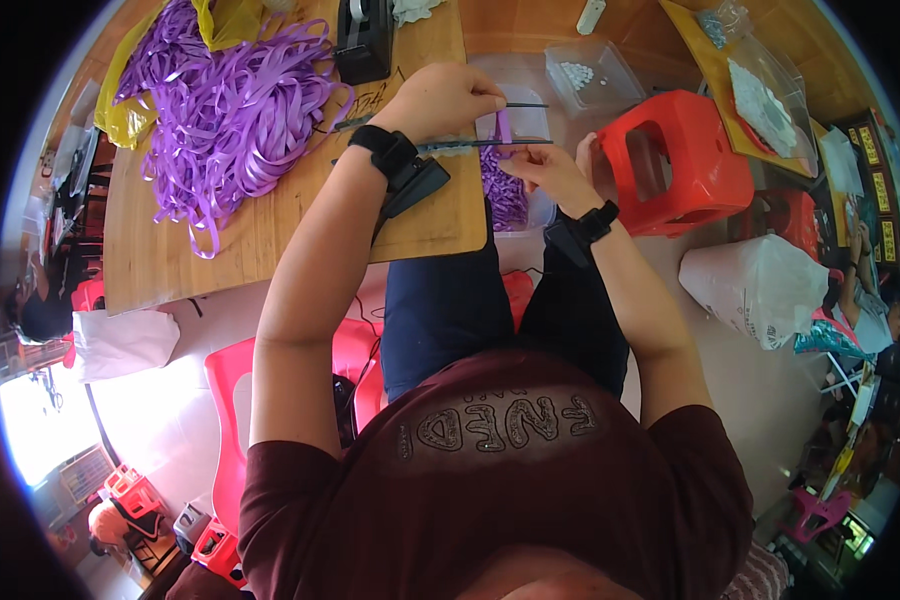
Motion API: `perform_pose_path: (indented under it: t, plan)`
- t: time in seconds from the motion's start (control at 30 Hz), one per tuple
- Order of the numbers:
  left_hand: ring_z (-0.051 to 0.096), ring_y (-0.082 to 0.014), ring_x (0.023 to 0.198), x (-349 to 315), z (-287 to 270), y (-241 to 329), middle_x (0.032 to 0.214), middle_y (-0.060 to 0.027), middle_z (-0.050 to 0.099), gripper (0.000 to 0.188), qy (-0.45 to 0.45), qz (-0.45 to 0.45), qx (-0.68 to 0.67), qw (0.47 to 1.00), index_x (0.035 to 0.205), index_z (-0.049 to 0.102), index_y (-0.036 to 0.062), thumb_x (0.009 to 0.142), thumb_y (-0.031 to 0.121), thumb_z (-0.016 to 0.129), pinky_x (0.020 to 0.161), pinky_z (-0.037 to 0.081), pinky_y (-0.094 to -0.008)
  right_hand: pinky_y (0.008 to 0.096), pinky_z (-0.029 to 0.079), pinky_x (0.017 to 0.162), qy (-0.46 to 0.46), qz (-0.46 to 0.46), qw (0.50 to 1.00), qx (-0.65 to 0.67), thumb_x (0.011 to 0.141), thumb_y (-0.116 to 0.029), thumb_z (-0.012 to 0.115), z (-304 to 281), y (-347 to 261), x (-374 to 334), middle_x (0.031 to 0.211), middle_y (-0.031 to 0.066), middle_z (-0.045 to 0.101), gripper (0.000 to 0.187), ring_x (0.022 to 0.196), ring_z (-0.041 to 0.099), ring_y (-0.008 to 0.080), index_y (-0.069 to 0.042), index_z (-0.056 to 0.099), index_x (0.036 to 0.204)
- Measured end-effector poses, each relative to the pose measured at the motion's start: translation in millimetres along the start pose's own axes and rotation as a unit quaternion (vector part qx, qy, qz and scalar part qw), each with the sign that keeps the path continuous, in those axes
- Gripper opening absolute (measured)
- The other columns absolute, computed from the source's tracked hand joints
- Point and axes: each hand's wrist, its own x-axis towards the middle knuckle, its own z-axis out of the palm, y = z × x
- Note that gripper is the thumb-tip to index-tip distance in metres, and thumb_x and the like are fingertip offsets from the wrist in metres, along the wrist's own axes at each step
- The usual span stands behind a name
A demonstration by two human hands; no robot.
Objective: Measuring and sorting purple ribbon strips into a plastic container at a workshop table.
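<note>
The left hand (450, 98) reaches in with thumb and fingertips pinched together at the top end of a purple strip (504, 126), at about 10 o'clock from it. The right hand (558, 175) sits at 4 o'clock from the strip, its thumb and forefinger closed at the bottom end, just by the lower of two thin dark rods (526, 105). The strip stands upright between these rods, which run roughly from 9 to 3 o'clock past the table edge; whether the right fingertips also touch the lower rod, I cannot tell. Each wrist wears a black band.

With the strip as the middle of the dial, a clear bin (543, 212) is below at 6 o'clock, with many short purple bits (507, 200) lying in it. A clear box (613, 90) at 2 o'clock holds small white pieces (576, 75). Just past 3 o'clock is a red stool (715, 175).

The wooden table (440, 225) spreads out on the 9 o'clock side. On it, at 9 o'clock, lies a loose heap of purple ribbon (240, 130), with a yellow bag (128, 115) against its far side. A black tape dispenser (365, 50) stands at 10 o'clock. Farther out, a bulging white bag (755, 290) rests at 4 o'clock, and a pink chair (232, 425) between 7 and 8.
</note>
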Motion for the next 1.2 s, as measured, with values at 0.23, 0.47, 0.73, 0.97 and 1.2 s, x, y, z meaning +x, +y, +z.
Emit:
perform_pose_path:
  t: [0.23,0.47,0.73,0.97,1.2]
  plan:
    - [0.069,-0.0278,0.073,-2,-4,-3,0.083,-0.0108,0.073,0.032,0.012,-0.001,0.005,1.000,0.099,0.076,0.0100,0.087,0.037,0.064,0.070,0.054,-0.0380,0.0238,0.046,0.059,0.133,-0.105,0.986,0.004,0.083,-0.017,0.079,44,0,26,0.075,0.0004,0.067,0.024,0.066,0.059,0.0070,-0.002,0.069,0.099]
    - [0.069,-0.0280,0.081,0,-12,13,0.088,-0.0178,0.071,0.034,-0.058,-0.035,0.037,0.997,0.102,0.074,0.0043,0.091,0.035,0.063,0.073,0.053,-0.0374,0.0355,0.052,0.072,0.126,-0.079,0.983,-0.110,0.089,-0.028,0.067,42,-2,7,0.083,0.0152,0.072,0.028,0.078,0.066,0.0170,-0.001,0.073,0.090]
    - [0.066,-0.0188,0.077,10,9,20,0.083,-0.0121,0.070,0.026,-0.028,-0.064,-0.082,0.994,0.102,0.073,-0.0010,0.090,0.022,0.068,0.072,0.051,-0.0313,0.0327,0.047,0.062,0.068,-0.087,0.986,-0.126,0.082,-0.034,0.079,41,22,-78,0.071,0.0108,0.067,0.032,0.067,0.065,0.0173,-0.003,0.074,0.083]
    - [0.067,-0.0219,0.079,-9,-15,0,0.085,-0.0138,0.072,0.035,-0.012,-0.009,0.017,1.000,0.102,0.073,0.0013,0.091,0.033,0.065,0.073,0.051,-0.0342,0.0343,0.049,0.065,0.040,-0.158,0.980,-0.116,0.086,-0.029,0.074,69,-4,-119,0.077,0.0123,0.068,0.025,0.069,0.065,0.0210,-0.003,0.075,0.090]
    - [0.065,-0.0220,0.060,4,2,1,0.076,-0.0117,0.070,0.034,0.014,-0.014,0.022,1.000,0.098,0.074,0.0051,0.087,0.036,0.065,0.059,0.051,-0.0360,0.0255,0.049,0.069,0.031,-0.122,0.992,-0.024,0.092,-0.016,0.070,62,-8,-134,0.086,0.0048,0.070,0.021,0.076,0.062,0.0095,-0.002,0.074,0.107]
